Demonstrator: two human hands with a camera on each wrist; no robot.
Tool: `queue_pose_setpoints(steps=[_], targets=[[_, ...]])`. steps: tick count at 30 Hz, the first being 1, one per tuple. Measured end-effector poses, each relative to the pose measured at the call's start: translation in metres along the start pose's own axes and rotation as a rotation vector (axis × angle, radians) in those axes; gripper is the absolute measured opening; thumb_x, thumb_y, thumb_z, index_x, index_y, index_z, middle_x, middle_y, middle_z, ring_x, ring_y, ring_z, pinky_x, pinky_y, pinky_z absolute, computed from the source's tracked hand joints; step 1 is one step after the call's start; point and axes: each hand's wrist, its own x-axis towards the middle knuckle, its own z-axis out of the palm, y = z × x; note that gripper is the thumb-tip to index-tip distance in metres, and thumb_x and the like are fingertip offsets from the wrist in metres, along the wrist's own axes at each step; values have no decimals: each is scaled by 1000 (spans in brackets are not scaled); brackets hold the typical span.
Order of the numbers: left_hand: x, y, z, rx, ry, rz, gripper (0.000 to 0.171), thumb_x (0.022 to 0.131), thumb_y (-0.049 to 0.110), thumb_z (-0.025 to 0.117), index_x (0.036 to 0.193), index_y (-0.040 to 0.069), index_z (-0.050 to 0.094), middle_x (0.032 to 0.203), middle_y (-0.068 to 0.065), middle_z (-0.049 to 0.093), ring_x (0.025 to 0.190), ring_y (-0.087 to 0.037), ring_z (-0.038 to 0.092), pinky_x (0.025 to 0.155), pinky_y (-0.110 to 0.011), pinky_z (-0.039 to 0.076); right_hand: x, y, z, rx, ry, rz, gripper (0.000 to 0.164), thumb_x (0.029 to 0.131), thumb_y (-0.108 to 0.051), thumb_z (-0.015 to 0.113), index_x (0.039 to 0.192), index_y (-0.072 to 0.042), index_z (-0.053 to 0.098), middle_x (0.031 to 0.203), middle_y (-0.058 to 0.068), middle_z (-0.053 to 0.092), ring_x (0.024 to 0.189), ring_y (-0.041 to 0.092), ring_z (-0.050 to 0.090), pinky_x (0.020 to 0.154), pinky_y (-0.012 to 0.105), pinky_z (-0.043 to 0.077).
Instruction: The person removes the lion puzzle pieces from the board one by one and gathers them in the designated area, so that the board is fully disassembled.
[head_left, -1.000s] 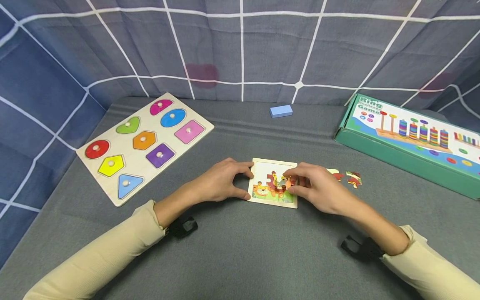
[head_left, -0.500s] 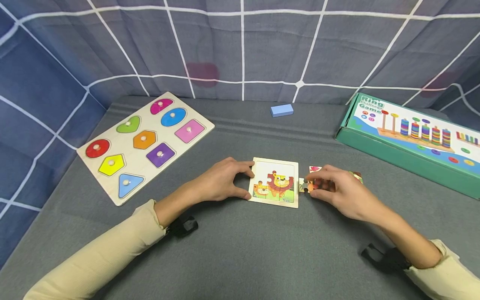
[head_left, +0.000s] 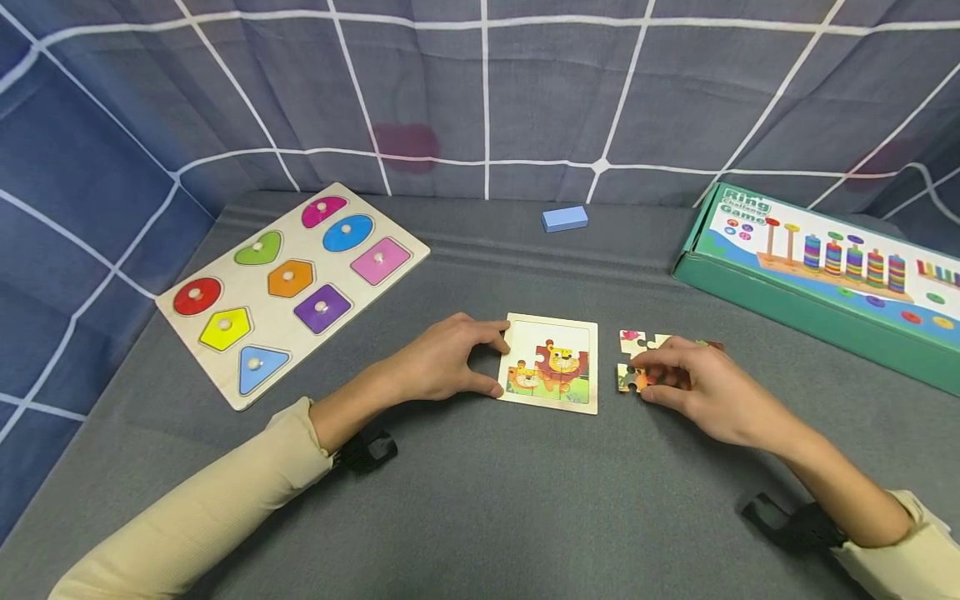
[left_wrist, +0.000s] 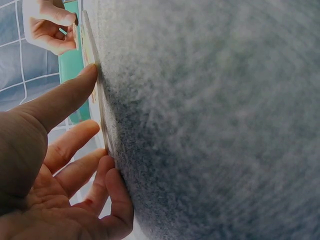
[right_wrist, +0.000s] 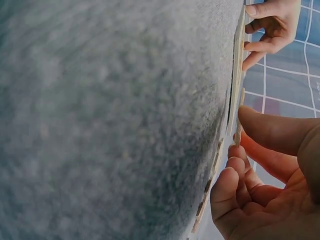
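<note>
A square wooden puzzle board (head_left: 555,337) lies mid-table, its lower part filled with pieces picturing a lion and a cub; the upper area is bare. At its left edge my left hand (head_left: 438,362) rests thumb and fingertips, spread along the edge. To the right of the board, my right hand (head_left: 701,387) pinches a jigsaw piece (head_left: 626,378) between thumb and fingers, seen edge-on as a thin wooden piece (right_wrist: 239,134) in the right wrist view, held above the cloth. Behind that hand lie loose jigsaw pieces (head_left: 632,340), partly hidden by the fingers.
A shape-knob board (head_left: 251,323) with colourful pieces lies at the left. Towards the back sits a blue block (head_left: 565,219). A green Ring Challenge Game box (head_left: 810,308) stands at the right. A checked curtain (head_left: 540,92) closes off the rear.
My right hand has moved right, from over the board to beside it, carrying the jigsaw piece out. The lion's face now shows on the board. My left hand stays put.
</note>
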Motion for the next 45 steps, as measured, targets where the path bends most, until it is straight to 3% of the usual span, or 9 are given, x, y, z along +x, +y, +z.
queue_pose_setpoints(steps=[14, 22, 34, 43, 45], targets=[[1, 2, 0, 7, -1, 0, 46, 79, 29, 85, 118, 11, 69, 149, -7, 47, 121, -26, 50, 101, -40, 39, 0, 3, 0, -98, -6, 42, 28, 83, -1, 77, 110, -3, 72, 87, -9, 58, 73, 3, 50, 67, 23, 39], [0, 2, -1, 4, 3, 3, 46, 78, 28, 85, 118, 11, 70, 149, -6, 47, 121, -26, 50, 101, -40, 40, -1, 2, 0, -119, 17, 35, 29, 80, -3, 80, 108, -7, 72, 86, -10, 57, 72, 3, 48, 72, 26, 30], [1, 1, 0, 0, 0, -2, 45, 79, 28, 85, 118, 11, 70, 149, -6, 47, 121, -26, 50, 101, -41, 39, 6, -14, 7, -39, 45, 33, 26, 80, -4, 80, 105, -10, 73, 84, -9, 56, 73, 6, 50, 62, 23, 41], [0, 1, -1, 2, 1, -2, 46, 78, 28, 85, 118, 11, 69, 149, -6, 48, 122, -26, 50, 103, -41, 39, 24, -34, 24, 30, -3, 92, 28, 82, -6, 79, 110, -10, 73, 92, -3, 59, 84, 15, 52, 68, 28, 42], [0, 1, -1, -1, 0, 0, 45, 79, 28, 85, 118, 11, 69, 149, -6, 47, 122, -26, 49, 103, -41, 39, 29, -37, 28, 38, -8, 79, 27, 82, -7, 79, 109, -10, 73, 91, -3, 59, 79, 15, 50, 65, 28, 40]])
